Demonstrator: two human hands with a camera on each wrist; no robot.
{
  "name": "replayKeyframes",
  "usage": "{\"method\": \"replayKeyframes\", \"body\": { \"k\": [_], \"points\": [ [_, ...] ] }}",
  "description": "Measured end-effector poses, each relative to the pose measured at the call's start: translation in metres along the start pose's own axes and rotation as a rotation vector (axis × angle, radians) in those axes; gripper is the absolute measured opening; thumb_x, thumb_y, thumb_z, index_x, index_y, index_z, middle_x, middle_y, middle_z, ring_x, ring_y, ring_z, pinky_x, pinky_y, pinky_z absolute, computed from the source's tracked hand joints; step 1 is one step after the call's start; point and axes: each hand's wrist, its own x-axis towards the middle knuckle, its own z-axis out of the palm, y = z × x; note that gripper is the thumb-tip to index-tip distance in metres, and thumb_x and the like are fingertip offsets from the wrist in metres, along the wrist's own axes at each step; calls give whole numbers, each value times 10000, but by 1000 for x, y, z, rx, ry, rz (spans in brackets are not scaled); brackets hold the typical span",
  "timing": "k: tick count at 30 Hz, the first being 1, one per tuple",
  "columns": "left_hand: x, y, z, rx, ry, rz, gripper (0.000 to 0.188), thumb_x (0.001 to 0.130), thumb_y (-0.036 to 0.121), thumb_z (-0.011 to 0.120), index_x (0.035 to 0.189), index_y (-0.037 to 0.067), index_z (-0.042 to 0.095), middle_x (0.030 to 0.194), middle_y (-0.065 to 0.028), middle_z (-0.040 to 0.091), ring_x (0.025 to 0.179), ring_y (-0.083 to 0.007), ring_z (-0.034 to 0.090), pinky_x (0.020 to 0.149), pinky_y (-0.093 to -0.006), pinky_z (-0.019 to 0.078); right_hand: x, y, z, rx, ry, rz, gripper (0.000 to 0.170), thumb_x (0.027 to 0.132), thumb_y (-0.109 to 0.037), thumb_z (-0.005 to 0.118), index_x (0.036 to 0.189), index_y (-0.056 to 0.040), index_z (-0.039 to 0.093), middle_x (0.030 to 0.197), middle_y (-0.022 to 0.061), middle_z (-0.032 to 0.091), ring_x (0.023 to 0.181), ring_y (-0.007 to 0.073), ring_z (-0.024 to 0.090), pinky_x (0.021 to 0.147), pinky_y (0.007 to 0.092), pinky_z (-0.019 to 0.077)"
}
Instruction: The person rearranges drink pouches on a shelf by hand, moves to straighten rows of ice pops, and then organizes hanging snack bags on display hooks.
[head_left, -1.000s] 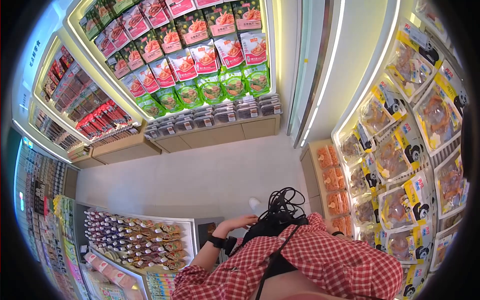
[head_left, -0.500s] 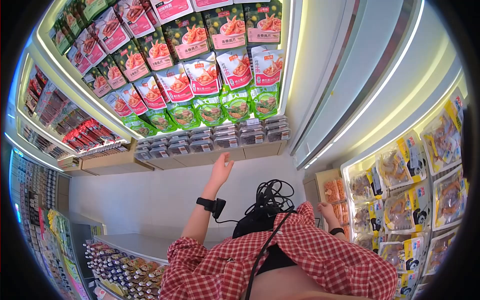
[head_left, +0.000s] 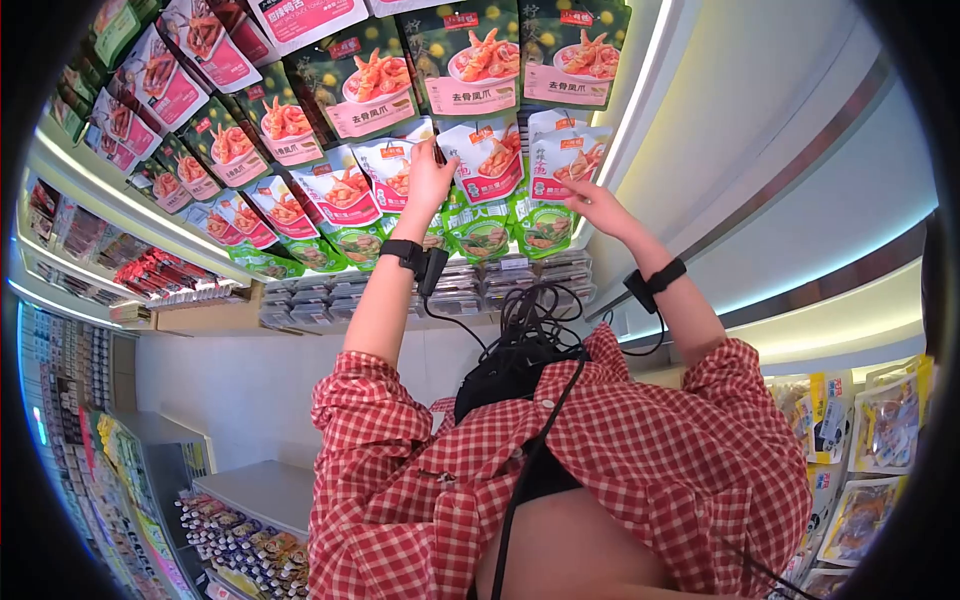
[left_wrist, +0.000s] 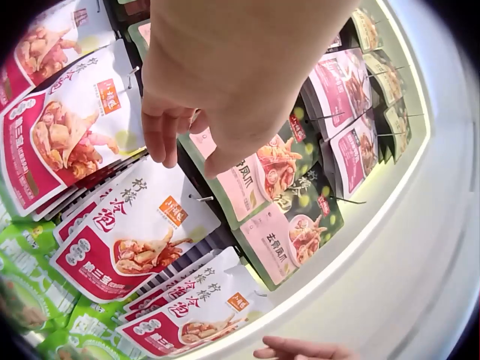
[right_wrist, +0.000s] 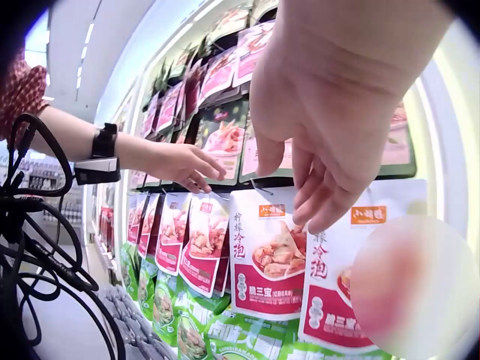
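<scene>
White and pink snack pouches (head_left: 488, 165) hang in a row on metal hooks, with pictured food on their fronts. My left hand (head_left: 428, 180) reaches up to the top of this row, fingers bent loosely downward near the hook of one white pouch (left_wrist: 142, 240). To its right, my right hand (head_left: 600, 208) is at the rightmost pouch of the row. In the right wrist view its loosely bent fingers hang in front of the top edges of two white pouches (right_wrist: 266, 259). Neither hand shows a pouch in its grasp.
Dark green and pink pouches (head_left: 468, 65) hang above, bright green pouches (head_left: 480, 235) below. Clear plastic boxes (head_left: 330, 300) line the ledge underneath. Black cables (head_left: 530, 330) dangle at my chest. A lit white wall panel (head_left: 740, 170) borders the rack; yellow-labelled packs (head_left: 890, 430) hang right.
I have come closer to the rack. The left hand has moved up and forward to the white pouches; the right hand has risen from my side to the same row.
</scene>
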Motion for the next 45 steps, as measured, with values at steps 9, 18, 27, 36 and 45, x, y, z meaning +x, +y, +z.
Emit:
{"method": "replayKeyframes", "body": {
  "k": [9,18,27,36,45],
  "points": [
    [100,-52,19,49,-313,63,885,638,177,751,1326,-94,266,1293,-276,401,1198,-355,436,982,-382,382,142,-57,69,48,85,-5,630,828,-240,623,1339,7,351,1203,189,488,1033,262,555,861,332,457],
    [121,-57,21,-70,-332,203,733,605,148,767,1228,19,404,1168,-216,509,1108,-364,499,903,-403,434,154,-55,80,-178,177,-46,362,826,-194,601,1145,-33,544,1113,155,552,950,299,586,807,362,473],
    [126,-61,35,-97,-277,311,452,709,205,711,1111,51,573,1067,-138,612,961,-296,590,835,-348,459,157,-35,81,-140,317,-46,306,815,-165,616,1083,-26,572,998,153,605,859,286,603,746,356,485],
    [135,-47,37,-547,-710,-204,314,740,55,675,1029,-9,572,759,-71,636,460,-101,577,410,-229,484,149,-33,70,-140,334,28,284,801,-113,623,1068,-26,579,920,147,632,782,248,640,702,338,502],
    [130,-33,26,-460,-788,-213,239,779,31,656,995,-28,571,736,-36,609,468,-70,534,398,-215,467,150,-29,82,45,339,-99,292,797,-104,623,1072,-23,567,920,139,646,786,235,653,689,323,511]
  ]
}}
